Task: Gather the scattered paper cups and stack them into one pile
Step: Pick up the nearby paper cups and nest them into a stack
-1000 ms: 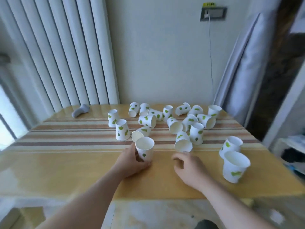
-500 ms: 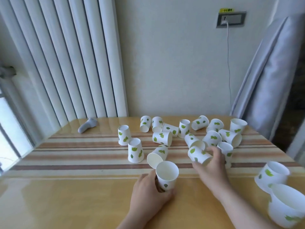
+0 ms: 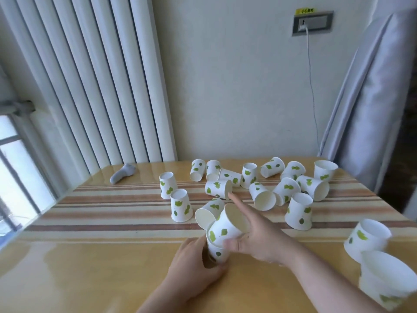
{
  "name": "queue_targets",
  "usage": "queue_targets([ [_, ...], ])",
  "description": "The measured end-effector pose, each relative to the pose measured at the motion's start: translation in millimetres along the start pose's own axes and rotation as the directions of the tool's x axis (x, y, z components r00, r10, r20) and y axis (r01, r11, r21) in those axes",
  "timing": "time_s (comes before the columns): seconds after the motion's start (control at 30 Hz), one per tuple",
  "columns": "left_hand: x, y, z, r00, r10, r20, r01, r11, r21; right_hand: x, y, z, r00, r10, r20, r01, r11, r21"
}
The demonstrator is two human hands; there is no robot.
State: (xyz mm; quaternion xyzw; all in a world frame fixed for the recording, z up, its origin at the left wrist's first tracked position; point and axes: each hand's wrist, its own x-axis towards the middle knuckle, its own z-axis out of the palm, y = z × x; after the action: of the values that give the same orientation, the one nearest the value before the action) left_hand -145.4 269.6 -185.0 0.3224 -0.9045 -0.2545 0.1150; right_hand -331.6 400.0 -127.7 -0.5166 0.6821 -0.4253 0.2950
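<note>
A glossy yellow worktop [image 3: 79, 267] with brown and cream stripes across its middle is seen set against a pale wall, with a white ribbed radiator [image 3: 90, 82] at the back left and a grey fabric cover [image 3: 370, 98] at the back right. A wall socket [image 3: 312, 23] with a white cable [image 3: 312, 91] plugged in is mounted above the far edge. A grey sock [image 3: 123, 176] lies near the back left corner.

White paper cups with green leaf prints are scattered over the striped zone. Two inverted cups [image 3: 174, 195] stand close together left of centre. A cluster of tipped cups [image 3: 266, 185], most on their sides, is spread along the far centre and right; an inverted cup [image 3: 299, 211] stands at its near edge. One tipped cup [image 3: 208, 213] lies with its mouth toward the camera, just behind the hands. At the near right edge two upright cups [image 3: 379, 265] stand, partly overlapping in the view.

The left hand [image 3: 196, 265] is closed around the base cup [image 3: 217, 253], which stands upright on the plain yellow area near the front centre. The right hand [image 3: 259, 238] is clamped on a second cup [image 3: 228, 227], thumb on its near wall and fingers at its rim, index finger extended. This cup is tilted, mouth toward the upper right, its bottom entering the mouth of the base cup; it is not seated straight.
</note>
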Motion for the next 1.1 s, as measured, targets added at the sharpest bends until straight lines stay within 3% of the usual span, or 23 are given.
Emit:
queue_targets([
  [0.07, 0.6, -3.9, -17.4, 0.987, -0.036, 0.156, 0.046, 0.997, -0.065, -3.0, 17.2, -8.2, 0.999, 0.014, 0.046, -0.018, 0.996, 0.091],
  [0.13, 7.1, -9.7, -32.3, 0.983, -0.057, 0.174, 0.088, 0.98, -0.177, -3.7, 31.3, -9.9, 0.997, 0.043, 0.057, -0.048, 0.993, 0.104],
  [0.27, 33.9, -3.6, -37.9, 0.957, -0.242, -0.158, 0.192, 0.941, -0.278, 8.7, 39.1, 10.9, 0.994, 0.006, 0.105, -0.02, 0.991, 0.135],
  [0.37, 53.9, 5.4, -25.6, 0.929, -0.213, -0.303, 0.127, 0.951, -0.281, 20.1, 40.4, 33.2, 0.998, -0.02, 0.054, 0.014, 0.994, 0.106],
  [0.47, 64.5, 8.7, -10.6, 0.941, -0.066, -0.332, 0.001, 0.981, -0.192, 22.4, 41.4, 44.5, 0.995, -0.054, -0.083, 0.05, 0.998, -0.05],
  [0.63, 83.2, 10.5, 23.5, 0.902, -0.123, -0.413, 0.139, 0.99, 0.01, 18.1, 74.1, 15.4, 0.943, -0.017, -0.332, 0.015, 1.0, -0.011],
  [0.73, 90.1, 10.4, 33.5, 0.896, -0.103, -0.432, 0.162, 0.982, 0.102, 21.0, 90.3, 4.1, 0.925, 0.015, -0.379, -0.005, 1.0, 0.027],
  [0.83, 89.3, 14.2, 29.5, 0.862, -0.025, -0.506, 0.092, 0.99, 0.107, 26.3, 91.8, 9.9, 0.927, 0.008, -0.375, -0.007, 1.0, 0.005],
  [1.0, 63.4, 50.7, -15.1, 0.751, -0.01, -0.66, -0.123, 0.98, -0.155, 34.3, 93.0, 9.1, 0.926, 0.019, -0.378, -0.007, 0.999, 0.033],
  [1.1, 51.1, 78.3, -39.5, 0.741, 0.065, -0.669, -0.237, 0.956, -0.17, 33.3, 91.9, 9.6, 0.927, 0.023, -0.374, -0.015, 1.0, 0.026],
])
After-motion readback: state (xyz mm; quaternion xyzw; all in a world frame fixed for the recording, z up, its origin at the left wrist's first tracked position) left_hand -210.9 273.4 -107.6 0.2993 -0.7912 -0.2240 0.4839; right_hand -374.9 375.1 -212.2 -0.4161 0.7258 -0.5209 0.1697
